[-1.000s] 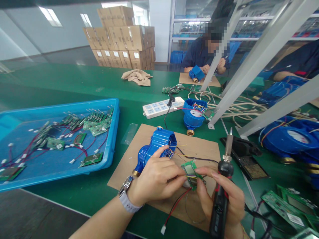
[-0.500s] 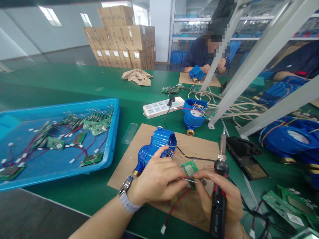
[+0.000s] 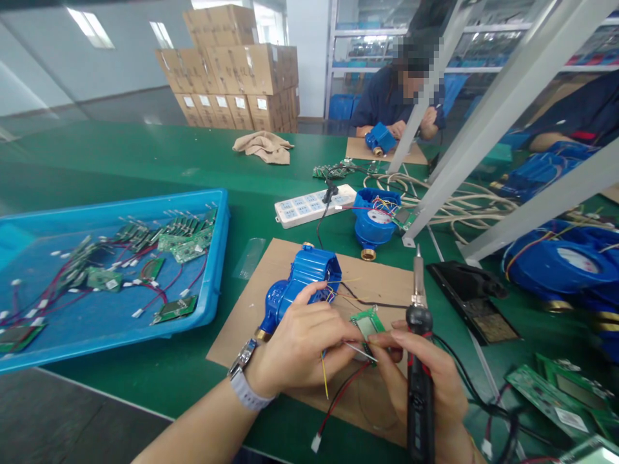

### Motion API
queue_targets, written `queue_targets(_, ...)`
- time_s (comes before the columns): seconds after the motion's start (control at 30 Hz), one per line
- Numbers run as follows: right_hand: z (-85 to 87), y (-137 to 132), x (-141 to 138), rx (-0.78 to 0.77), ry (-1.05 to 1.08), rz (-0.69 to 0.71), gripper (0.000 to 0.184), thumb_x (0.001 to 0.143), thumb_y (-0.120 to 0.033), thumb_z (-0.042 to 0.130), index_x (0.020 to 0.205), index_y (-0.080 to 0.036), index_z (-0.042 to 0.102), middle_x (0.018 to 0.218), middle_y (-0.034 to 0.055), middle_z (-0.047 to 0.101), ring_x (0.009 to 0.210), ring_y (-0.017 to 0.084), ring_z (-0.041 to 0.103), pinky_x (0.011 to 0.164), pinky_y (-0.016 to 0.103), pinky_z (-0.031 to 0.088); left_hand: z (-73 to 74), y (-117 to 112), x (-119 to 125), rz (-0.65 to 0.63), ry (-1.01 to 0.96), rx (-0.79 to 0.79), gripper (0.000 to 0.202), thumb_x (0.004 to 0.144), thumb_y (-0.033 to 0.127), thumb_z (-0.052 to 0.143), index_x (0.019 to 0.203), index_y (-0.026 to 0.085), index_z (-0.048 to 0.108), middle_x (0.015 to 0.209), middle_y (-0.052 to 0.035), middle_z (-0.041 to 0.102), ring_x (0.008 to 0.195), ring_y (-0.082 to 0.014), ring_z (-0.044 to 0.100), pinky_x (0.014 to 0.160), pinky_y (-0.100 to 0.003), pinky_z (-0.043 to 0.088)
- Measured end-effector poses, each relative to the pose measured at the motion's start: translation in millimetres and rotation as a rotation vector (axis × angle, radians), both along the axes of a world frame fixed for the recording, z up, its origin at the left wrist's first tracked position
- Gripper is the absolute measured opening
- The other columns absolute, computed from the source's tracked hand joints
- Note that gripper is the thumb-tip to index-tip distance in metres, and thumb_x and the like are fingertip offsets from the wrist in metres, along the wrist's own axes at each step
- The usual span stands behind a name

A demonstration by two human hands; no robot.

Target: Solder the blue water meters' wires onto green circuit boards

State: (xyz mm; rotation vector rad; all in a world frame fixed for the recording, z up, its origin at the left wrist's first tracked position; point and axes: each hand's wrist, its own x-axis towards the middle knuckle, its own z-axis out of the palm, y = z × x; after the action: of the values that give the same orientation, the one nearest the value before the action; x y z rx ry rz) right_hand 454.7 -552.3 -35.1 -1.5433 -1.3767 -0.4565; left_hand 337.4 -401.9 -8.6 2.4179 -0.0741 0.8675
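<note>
My left hand (image 3: 307, 345) is closed at the fingertips on thin wires by the edge of a small green circuit board (image 3: 368, 323). A white strand slants from these fingers across the board, and a yellow wire (image 3: 324, 376) hangs below them. My right hand (image 3: 432, 380) is wrapped round a black soldering iron (image 3: 420, 393), its tip pointing up and away. Thumb and fingertips of that hand also touch the board's near edge, where the exact grip is hidden. Behind my left hand a blue water meter (image 3: 309, 274) lies on the cardboard sheet (image 3: 242, 325), wires coming out of its open end.
A blue tray (image 3: 220, 258) of circuit boards stands left. Beyond the cardboard are a power strip (image 3: 314, 205) and another blue meter (image 3: 374, 222). White frame posts (image 3: 483, 122), a black soldering stand (image 3: 476, 303) and loose boards (image 3: 546, 399) are right. A co-worker (image 3: 372, 103) sits opposite.
The soldering iron has shifted slightly left with my right hand. A yellow wire now shows below my left hand, and the white strand slants more steeply over the board.
</note>
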Motion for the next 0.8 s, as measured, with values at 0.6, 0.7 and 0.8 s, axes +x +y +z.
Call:
queue_targets(0.6,8.1,2.1,-1.0,-0.021,0.064,0.056,0.038,0.076,-0.004,0.065,0.107,-0.020,0.051,0.080,-0.0009,0.069,0.067,0.013,0.066,0.074,0.031,0.058,3.3,-2.2,0.6,0.046,-0.015,0.044,0.011,0.081,0.014,0.059,0.072,0.021,0.061,0.055,0.0073,0.056,0.062,-0.0104,0.053,0.107,-0.044,0.033)
queue_targets(0.7,7.8,0.2,-2.8,-0.042,0.082,0.008,0.038,0.076,-0.005,0.067,0.107,-0.021,0.052,0.081,-0.0011,0.069,0.064,0.012,0.065,0.072,0.030,0.058,4.4,-2.1,0.6,0.062,-0.016,0.080,0.012,0.081,0.015,0.058,0.070,0.020,0.060,0.055,0.0072,0.056,0.065,-0.0109,0.055,0.111,-0.047,0.027)
queue_targets(0.8,7.0,-1.5,-4.3,-0.078,0.112,0.003,0.035,0.077,-0.007,0.066,0.105,-0.022,0.052,0.080,-0.0020,0.068,0.063,0.012,0.065,0.069,0.028,0.057,7.3,-1.7,0.5,0.071,0.006,0.099,0.014,0.082,0.015,0.056,0.071,0.021,0.061,0.058,0.0063,0.058,0.068,-0.0111,0.057,0.113,-0.050,0.023)
